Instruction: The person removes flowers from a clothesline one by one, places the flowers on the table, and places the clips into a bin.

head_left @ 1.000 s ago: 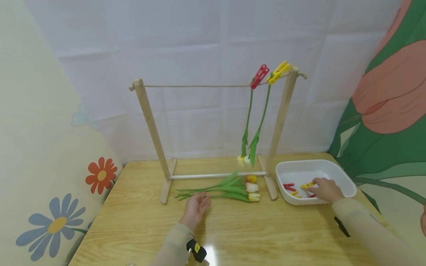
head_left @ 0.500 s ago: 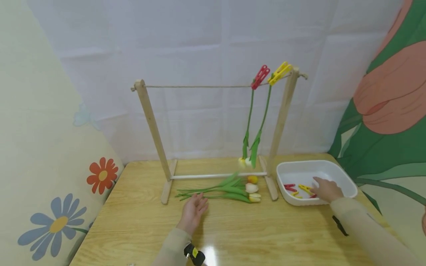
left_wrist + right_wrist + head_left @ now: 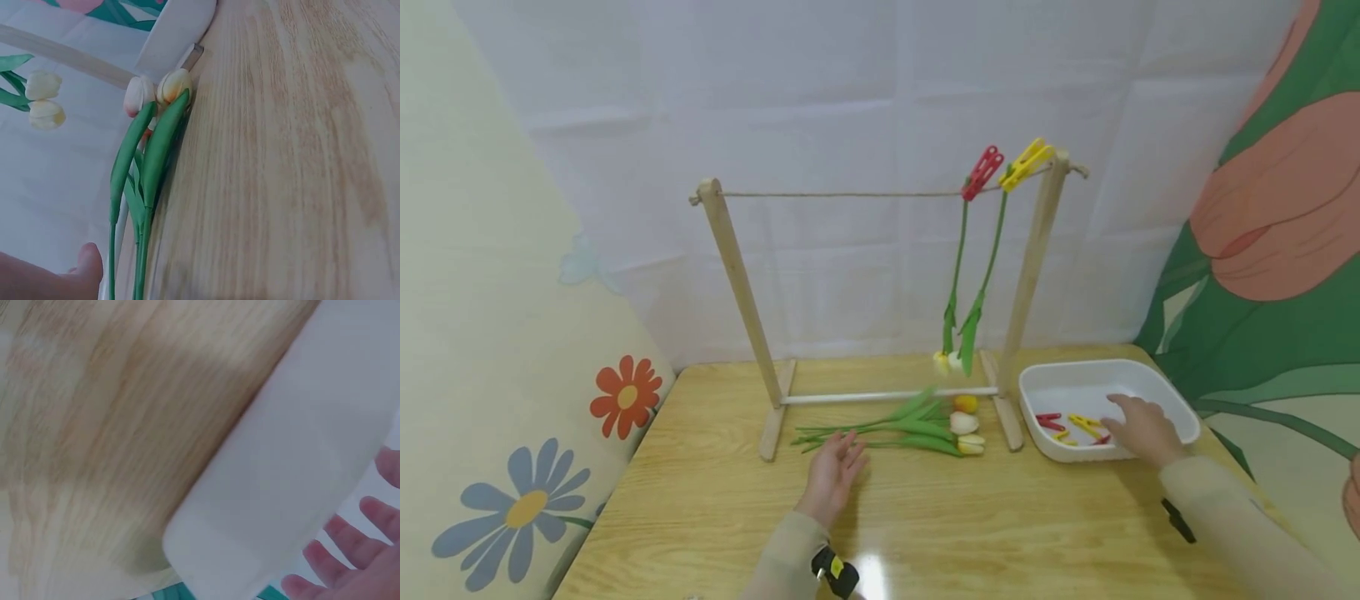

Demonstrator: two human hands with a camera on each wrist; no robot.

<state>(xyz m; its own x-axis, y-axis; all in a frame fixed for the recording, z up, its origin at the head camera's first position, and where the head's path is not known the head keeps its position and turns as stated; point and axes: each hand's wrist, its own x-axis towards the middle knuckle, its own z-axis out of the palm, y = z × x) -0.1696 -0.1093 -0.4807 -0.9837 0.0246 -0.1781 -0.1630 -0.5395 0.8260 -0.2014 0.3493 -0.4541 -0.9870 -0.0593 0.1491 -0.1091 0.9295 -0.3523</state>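
Both relaxed, fingers spread, left hand [image 3: 832, 477] near tulips [image 3: 922, 427], right hand [image 3: 1144, 430] over white tray [image 3: 1078, 388]

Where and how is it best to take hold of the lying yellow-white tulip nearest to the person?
The yellow-white tulip is probably best pinched by its bare stem, just left of the leaf, with the left hand coming from the near side. The stem is slim there, the bulky flower head points right, and no other tulip lies on that near side.

Red and yellow clothespins [image 3: 1018, 172]
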